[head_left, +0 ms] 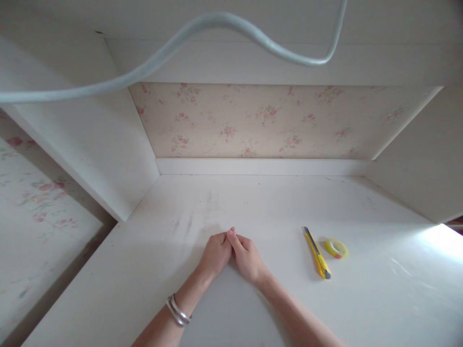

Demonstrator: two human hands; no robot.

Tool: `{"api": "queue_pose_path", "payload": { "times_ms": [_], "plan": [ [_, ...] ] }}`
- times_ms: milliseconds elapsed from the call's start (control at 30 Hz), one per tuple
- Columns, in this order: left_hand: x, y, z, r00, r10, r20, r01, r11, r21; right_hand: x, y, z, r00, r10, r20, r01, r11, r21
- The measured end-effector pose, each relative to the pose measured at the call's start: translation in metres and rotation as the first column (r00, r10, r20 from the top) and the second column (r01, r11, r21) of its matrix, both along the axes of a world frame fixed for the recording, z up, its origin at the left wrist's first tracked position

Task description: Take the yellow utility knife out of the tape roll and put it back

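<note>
Hands met at the middle of the white desk.

My left hand (216, 253) and right hand (246, 258) rested on the white desk (253, 202), both loosely curled, fingertips pinched together at one point; whether anything small sat between them I could not tell. A double silver bangle (178, 311) circled my left wrist. A yellow utility knife (317, 252) lay well to the right of my right hand, with a yellow tape roll (336, 248) just beside it. A pale cable (173, 46) hung overhead.
</note>
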State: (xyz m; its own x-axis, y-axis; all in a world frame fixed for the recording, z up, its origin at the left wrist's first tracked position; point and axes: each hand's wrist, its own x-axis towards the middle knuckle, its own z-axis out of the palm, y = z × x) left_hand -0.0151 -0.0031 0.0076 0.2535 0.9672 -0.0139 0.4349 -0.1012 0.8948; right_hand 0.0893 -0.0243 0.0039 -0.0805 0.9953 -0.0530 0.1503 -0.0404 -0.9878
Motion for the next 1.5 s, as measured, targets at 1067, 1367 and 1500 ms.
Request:
{"api": "queue_pose_path", "payload": {
  "times_ms": [1067,1367,1500],
  "plan": [
    [-0.0001,-0.0017,0.0009,1.000,0.006,0.013,-0.006,1.000,-0.019,-0.0001,0.0002,-0.0016,1.000,0.001,0.006,-0.001,1.000,0.007],
    [0.0010,-0.0015,0.0022,1.000,0.013,0.011,-0.012,1.000,-0.017,-0.0007,-0.0007,0.0009,1.000,-0.007,-0.012,0.007,1.000,0.002],
    [0.0011,-0.0013,0.0011,1.000,0.020,0.013,-0.020,0.999,-0.029,-0.0007,-0.0005,0.0013,1.000,-0.011,-0.005,0.011,1.000,0.001]
  ]
}}
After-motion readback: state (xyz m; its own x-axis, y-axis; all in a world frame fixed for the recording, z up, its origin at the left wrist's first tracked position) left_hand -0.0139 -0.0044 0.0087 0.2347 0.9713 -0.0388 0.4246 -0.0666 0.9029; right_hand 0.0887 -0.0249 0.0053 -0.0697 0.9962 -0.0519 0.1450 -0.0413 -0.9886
